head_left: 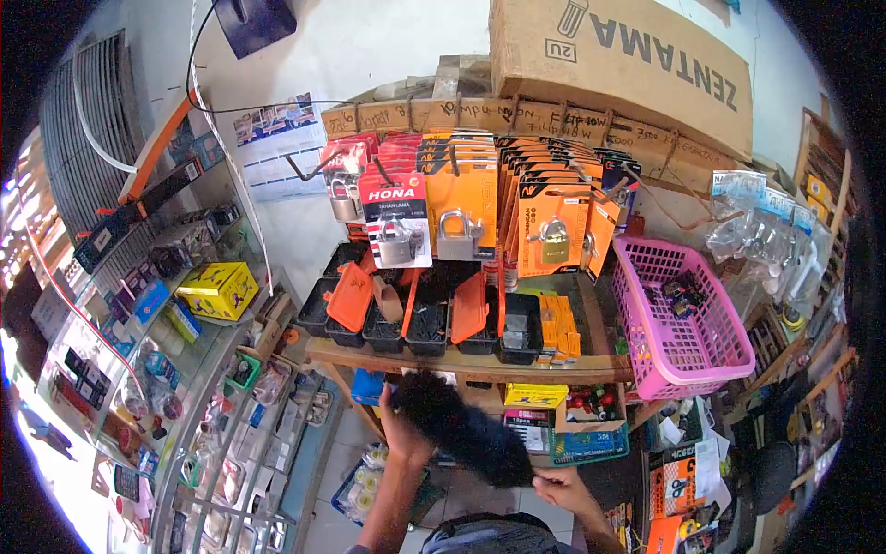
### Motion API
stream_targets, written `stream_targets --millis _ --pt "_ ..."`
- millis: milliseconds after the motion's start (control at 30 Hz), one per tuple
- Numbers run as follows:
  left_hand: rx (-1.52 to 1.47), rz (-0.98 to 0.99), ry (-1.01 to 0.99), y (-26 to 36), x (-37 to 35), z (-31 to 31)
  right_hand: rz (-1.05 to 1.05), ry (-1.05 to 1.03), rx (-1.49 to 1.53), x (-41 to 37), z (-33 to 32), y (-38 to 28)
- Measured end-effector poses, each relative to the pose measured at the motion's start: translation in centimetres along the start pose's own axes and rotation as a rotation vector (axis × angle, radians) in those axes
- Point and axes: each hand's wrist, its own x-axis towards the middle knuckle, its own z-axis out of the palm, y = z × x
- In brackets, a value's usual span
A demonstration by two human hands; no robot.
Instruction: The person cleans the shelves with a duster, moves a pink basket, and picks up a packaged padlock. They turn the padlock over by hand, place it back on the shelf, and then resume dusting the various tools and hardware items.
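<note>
A black fluffy duster, blurred by motion, stretches slantwise between my two hands below the wooden shelf. My right hand is closed around its lower right end. Against its upper left end is my left hand, thumb pointing up; the duster hides the other fingers. Just above stand black bins with orange lids. Over them hang carded padlocks, in red and orange packs, on hooks.
A pink basket stands right of the bins. Glass shelving with small goods runs along the left. A large cardboard box sits above the hook rail. Below the shelf are a green crate and a blue basket.
</note>
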Motion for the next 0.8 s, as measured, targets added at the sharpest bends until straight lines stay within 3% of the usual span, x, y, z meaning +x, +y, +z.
stream_targets --millis 33,67,100,167,233,300,333,367,400,467,533,567,633,667,700,767,800 --pt "0.019 0.03 0.19 -0.3 0.2 2.0 0.009 -0.003 -0.003 -0.2 -0.2 -0.4" --pt "0.041 0.072 0.206 -0.6 0.2 5.2 0.002 -0.033 0.015 -0.5 -0.4 -0.9" --pt "0.035 0.076 0.204 -0.7 1.1 4.1 -0.013 -0.063 0.029 -0.5 -0.7 -1.3" --pt "-0.133 -0.032 -0.306 -0.7 3.2 3.6 0.0 -0.107 -0.079 -0.7 -1.5 -3.0" --pt "-0.05 -0.04 -0.161 -1.1 2.8 5.7 -0.156 0.179 -0.085 -1.4 -1.5 -5.3" --pt "-0.132 -0.065 0.064 -1.6 3.1 8.1 -0.115 0.147 -0.027 -1.5 -2.8 -5.6" --pt "0.054 -0.057 -0.087 -1.7 3.8 7.6 -0.226 0.111 -0.142 -1.5 -3.4 -5.2" --pt "-0.042 -0.098 -0.232 -2.2 4.6 6.8 -0.334 0.079 -0.254 -1.6 -3.9 -4.9" --pt "-0.086 -0.112 -0.219 -2.4 4.4 7.4 -0.218 0.096 -0.209 -2.2 -4.3 -6.5" --pt "-0.13 -0.135 -0.207 -2.7 3.9 9.4 -0.212 0.195 -0.157 -2.4 -5.0 -6.6" --pt "-0.254 -0.109 0.008 -2.8 4.0 11.1 -0.131 0.263 -0.019 -2.7 -5.0 -7.6" --pt "-0.257 -0.11 0.012 -3.1 4.5 10.3 -0.125 0.263 -0.019 -2.6 -5.4 -7.1" --pt "-0.057 -0.101 -0.237 -3.7 5.6 8.6 -0.185 0.099 -0.243 -2.2 -5.9 -6.1" --pt "-0.097 -0.116 -0.271 -3.8 5.6 8.5 -0.217 0.147 -0.257 -2.4 -6.0 -6.6" --pt "-0.098 -0.112 -0.269 -3.9 5.4 8.5 -0.216 0.143 -0.258 -2.3 -6.2 -6.6" --pt "-0.143 -0.098 -0.024 -3.5 4.2 10.9 -0.231 0.222 -0.12 -2.0 -6.6 -6.1" --pt "-0.159 -0.104 0.007 -3.5 4.1 11.7 -0.216 0.147 -0.151 -1.9 -7.1 -5.6"
